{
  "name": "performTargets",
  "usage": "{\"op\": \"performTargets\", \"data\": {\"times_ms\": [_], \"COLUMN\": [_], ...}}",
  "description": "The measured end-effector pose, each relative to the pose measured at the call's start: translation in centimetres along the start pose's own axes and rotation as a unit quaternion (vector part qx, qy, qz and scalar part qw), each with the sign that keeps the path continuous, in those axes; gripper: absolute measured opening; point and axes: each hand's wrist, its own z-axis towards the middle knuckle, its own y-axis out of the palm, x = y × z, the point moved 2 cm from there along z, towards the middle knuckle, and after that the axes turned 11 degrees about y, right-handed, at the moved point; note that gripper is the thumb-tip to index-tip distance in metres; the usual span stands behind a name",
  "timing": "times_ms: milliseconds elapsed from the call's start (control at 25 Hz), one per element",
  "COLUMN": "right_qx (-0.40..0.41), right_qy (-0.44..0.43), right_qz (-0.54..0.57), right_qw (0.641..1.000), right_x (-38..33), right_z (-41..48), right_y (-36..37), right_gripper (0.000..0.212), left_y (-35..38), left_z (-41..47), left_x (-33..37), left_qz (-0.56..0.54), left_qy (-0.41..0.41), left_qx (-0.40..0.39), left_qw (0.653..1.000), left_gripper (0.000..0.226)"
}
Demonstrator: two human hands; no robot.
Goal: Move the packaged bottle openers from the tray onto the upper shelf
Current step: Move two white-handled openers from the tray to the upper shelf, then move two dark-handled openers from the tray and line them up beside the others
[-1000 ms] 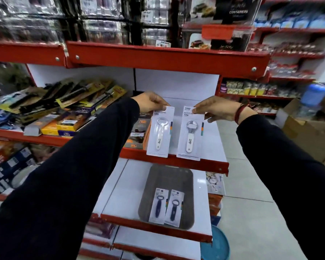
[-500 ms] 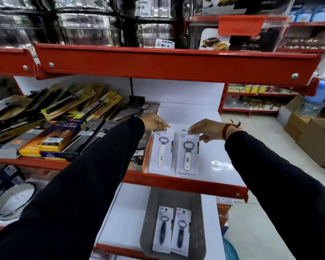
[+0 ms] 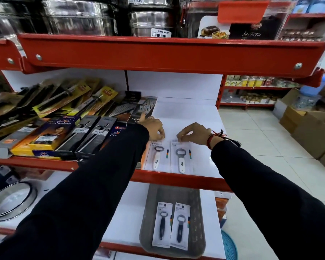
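Two packaged bottle openers with white handles lie flat side by side on the white upper shelf [image 3: 186,111], near its red front edge. My left hand [image 3: 155,128] pinches the top edge of the left pack [image 3: 156,159]. My right hand [image 3: 193,133] pinches the top edge of the right pack [image 3: 182,161]. One shelf lower sits a grey tray [image 3: 198,218], where two more packs, both with dark-handled openers, rest: one [image 3: 162,225] on the left, the other [image 3: 180,226] on the right.
Boxed kitchen tools [image 3: 64,134] and graters [image 3: 139,107] crowd the upper shelf left of my hands. A red shelf [image 3: 158,53] with steel containers hangs overhead. Cardboard boxes [image 3: 311,134] stand on the floor to the right. A round steel pan [image 3: 9,201] sits lower left.
Both hands have lowered the two white-handled packs from tilted in the air down flat onto the upper shelf. The view has moved closer to the shelf.
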Motion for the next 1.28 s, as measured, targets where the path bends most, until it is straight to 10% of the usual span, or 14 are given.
{"op": "performTargets", "data": {"times_ms": [640, 960, 1280], "right_qx": [0.263, 0.213, 0.054], "right_qy": [-0.144, -0.161, -0.037], "right_qz": [-0.145, -0.111, -0.156], "right_qw": [0.943, 0.957, 0.986], "right_x": [-1.2, 3.3, 10.6], "right_z": [-16.1, -25.7, -22.1], "right_y": [1.9, 10.0, 18.9], "right_gripper": [0.062, 0.061, 0.054], "left_y": [1.1, 10.3, 20.3], "left_z": [-14.3, -21.4, -18.6], "left_x": [9.7, 16.2, 15.7], "left_qz": [0.031, 0.015, -0.11], "left_qy": [-0.019, -0.043, -0.054], "left_qx": [0.254, 0.258, 0.093], "left_qw": [0.966, 0.965, 0.988], "left_gripper": [0.065, 0.064, 0.057]}}
